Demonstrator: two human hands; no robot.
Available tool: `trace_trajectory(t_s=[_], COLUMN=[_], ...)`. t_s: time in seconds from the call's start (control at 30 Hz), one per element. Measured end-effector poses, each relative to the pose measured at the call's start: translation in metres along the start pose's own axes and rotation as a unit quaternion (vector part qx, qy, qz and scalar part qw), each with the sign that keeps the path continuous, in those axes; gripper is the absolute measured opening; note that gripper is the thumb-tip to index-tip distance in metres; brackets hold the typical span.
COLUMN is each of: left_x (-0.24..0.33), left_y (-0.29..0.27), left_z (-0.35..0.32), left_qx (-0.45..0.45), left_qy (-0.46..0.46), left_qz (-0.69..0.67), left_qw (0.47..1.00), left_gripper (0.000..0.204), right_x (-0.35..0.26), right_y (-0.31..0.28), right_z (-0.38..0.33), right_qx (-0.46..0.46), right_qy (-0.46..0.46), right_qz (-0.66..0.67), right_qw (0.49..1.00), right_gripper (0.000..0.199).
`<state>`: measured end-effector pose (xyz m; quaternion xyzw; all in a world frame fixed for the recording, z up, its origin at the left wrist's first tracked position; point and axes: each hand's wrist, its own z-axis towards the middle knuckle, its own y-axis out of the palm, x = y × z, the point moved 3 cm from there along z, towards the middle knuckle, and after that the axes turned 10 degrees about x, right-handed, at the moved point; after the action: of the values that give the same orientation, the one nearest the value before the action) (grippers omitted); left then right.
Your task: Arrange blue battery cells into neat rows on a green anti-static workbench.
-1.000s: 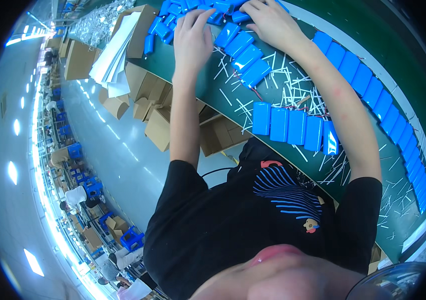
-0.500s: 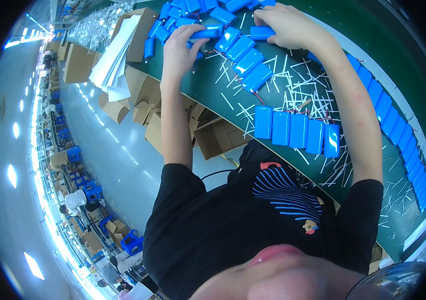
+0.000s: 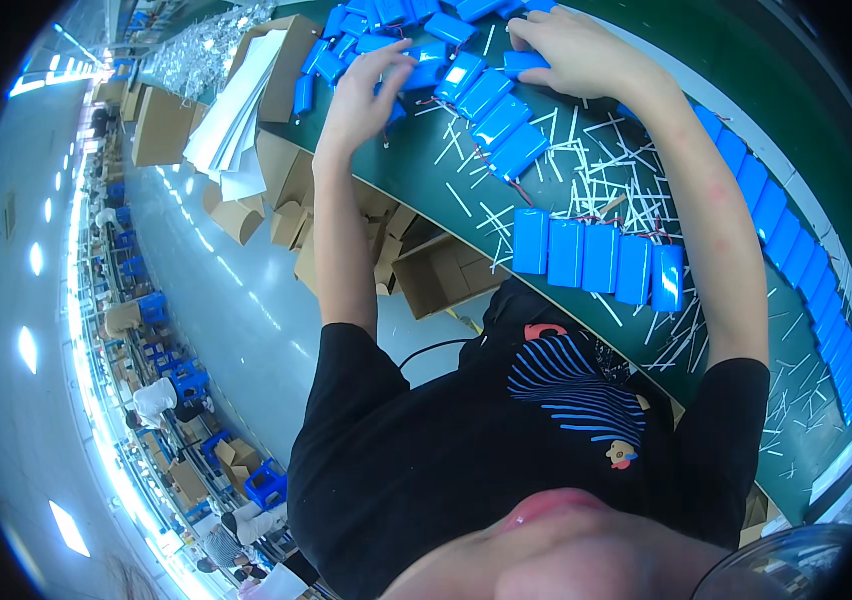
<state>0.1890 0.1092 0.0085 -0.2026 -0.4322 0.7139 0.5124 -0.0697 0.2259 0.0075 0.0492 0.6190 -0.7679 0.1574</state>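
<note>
Far on the surface (image 3: 424, 158), the right hand (image 3: 586, 58) gripped a blue battery pack (image 3: 519, 65); the left hand (image 3: 358, 97) was loosely parted beside another pack (image 3: 431, 70). The black shirt (image 3: 446, 430) bore a striped print.

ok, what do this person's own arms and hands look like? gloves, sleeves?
Left hand and right hand: bare, no gloves. Left forearm and right forearm: uncovered, no watch, band or cable visible. Black short sleeves, left sleeve and right sleeve, on a black T-shirt.
</note>
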Motion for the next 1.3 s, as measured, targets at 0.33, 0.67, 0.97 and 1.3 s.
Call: trace_trajectory(t_s=[0.33,0.67,0.97,1.3], left_x=[-0.025,-0.029,-0.043,0.007], left_y=[0.019,0.028,0.071,0.063], left_z=[0.027,0.039,0.076,0.090], left_qx=[-0.027,-0.022,-0.280,-0.128], left_qy=[0.087,0.056,-0.096,0.018], left_qz=[0.063,0.091,0.030,-0.045], left_qw=[0.994,0.994,0.955,0.991], left_gripper=[0.022,0.029,0.038,0.032], right_x=[0.014,0.062,0.087,0.100], right_y=[0.020,0.037,0.045,0.045], right_z=[0.010,0.027,0.019,0.027], right_qx=[0.027,0.089,0.102,0.125], right_qy=[-0.071,-0.030,0.145,0.043], right_qz=[0.073,0.039,0.168,0.223], right_qw=[0.994,0.995,0.970,0.966], right_gripper=[0.025,0.028,0.036,0.032])
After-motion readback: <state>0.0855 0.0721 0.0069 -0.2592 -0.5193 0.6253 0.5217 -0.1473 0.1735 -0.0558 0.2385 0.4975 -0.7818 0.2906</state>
